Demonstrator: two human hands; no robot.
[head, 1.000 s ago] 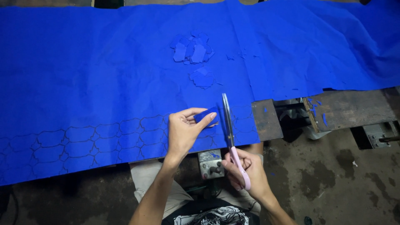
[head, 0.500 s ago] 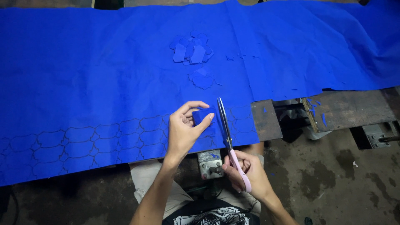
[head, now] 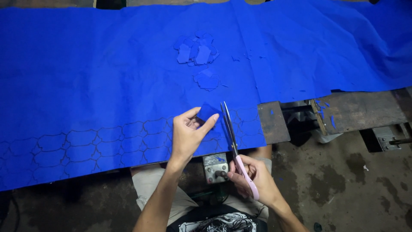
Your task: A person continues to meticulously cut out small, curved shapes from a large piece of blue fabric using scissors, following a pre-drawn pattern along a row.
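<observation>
A large blue sheet [head: 107, 73] covers the workbench, with a row of black outlined shapes [head: 86, 146] drawn along its near edge. My left hand [head: 189, 133] pinches a small cut blue piece [head: 207, 112] between thumb and fingers, lifted just above the sheet. My right hand [head: 253, 180] grips pink-handled scissors [head: 234, 141] whose blades point away from me, right beside the held piece. The blades look nearly closed.
Two small heaps of cut blue pieces [head: 196, 50] [head: 207, 80] lie further out on the sheet. A dark wooden bench edge [head: 356, 111] shows at the right, a metal fitting [head: 216, 167] sits below the sheet, and stained concrete floor [head: 343, 184] lies beyond.
My left hand has lifted the small blue piece up and slightly left of the scissors. The scissors have shifted a little left and tilted, staying in my right hand.
</observation>
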